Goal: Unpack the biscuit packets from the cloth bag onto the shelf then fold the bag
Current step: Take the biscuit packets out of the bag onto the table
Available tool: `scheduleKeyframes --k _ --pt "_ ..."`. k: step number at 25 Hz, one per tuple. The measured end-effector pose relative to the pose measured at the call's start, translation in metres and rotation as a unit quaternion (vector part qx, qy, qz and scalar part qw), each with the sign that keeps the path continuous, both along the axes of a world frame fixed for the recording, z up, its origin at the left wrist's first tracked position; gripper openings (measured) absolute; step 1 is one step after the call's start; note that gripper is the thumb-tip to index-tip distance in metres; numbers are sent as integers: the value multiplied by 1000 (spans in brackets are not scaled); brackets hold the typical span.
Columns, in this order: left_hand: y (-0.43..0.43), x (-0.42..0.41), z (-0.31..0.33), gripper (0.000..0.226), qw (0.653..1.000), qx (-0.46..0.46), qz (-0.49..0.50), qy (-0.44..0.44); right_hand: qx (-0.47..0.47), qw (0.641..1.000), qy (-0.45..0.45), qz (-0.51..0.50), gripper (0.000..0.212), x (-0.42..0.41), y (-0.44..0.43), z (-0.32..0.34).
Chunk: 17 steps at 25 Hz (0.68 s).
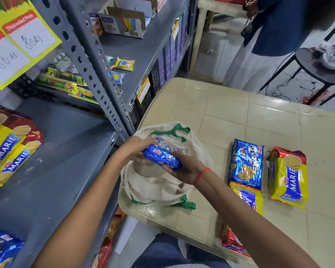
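Observation:
A cream cloth bag [159, 187] with green handles lies open on the beige table [240, 117], at its left corner beside the shelf. Just above the bag's mouth both hands hold a blue biscuit packet [161, 156]. My left hand [135, 149] grips its left end and my right hand [184, 169] holds its right end from below. On the grey shelf [62, 151] to the left lie yellow Marie packets [6, 151] and a blue packet [0, 248]. What remains inside the bag is hidden.
On the table to the right lie a blue packet [247, 165], two yellow Marie packets [288, 175] [249, 198] and a red packet [232, 242] at the front edge. A slotted grey upright [104, 101] stands between shelf and table. A black stool [321, 70] stands far right.

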<state>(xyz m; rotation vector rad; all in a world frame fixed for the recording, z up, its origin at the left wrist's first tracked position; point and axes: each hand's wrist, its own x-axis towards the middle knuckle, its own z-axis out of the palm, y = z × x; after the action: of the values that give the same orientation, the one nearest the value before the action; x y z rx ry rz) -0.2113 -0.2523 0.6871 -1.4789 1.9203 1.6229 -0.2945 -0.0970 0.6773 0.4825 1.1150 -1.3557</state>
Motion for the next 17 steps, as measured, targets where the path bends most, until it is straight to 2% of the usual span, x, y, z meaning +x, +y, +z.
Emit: scheduleKeyframes --k 2,5,6,9,12,14,17 --pt "6 16 8 42 998 62 16 -13 2 997 10 77 17 4 11 4" --pt "28 31 17 46 999 47 -12 -18 -5 987 55 149 31 7 38 3" --pt "38 32 17 46 999 39 -17 -5 -3 985 77 154 30 6 47 2" --pt "85 29 27 42 998 28 -18 56 4 981 159 113 15 0 87 1" --pt "147 10 27 45 995 25 -35 86 1 975 218 48 20 -10 145 3" --pt "198 -8 24 45 992 49 -59 102 17 965 259 22 20 -21 198 2" --pt "271 -33 6 41 983 92 -98 122 56 948 312 -20 9 -38 271 -13"
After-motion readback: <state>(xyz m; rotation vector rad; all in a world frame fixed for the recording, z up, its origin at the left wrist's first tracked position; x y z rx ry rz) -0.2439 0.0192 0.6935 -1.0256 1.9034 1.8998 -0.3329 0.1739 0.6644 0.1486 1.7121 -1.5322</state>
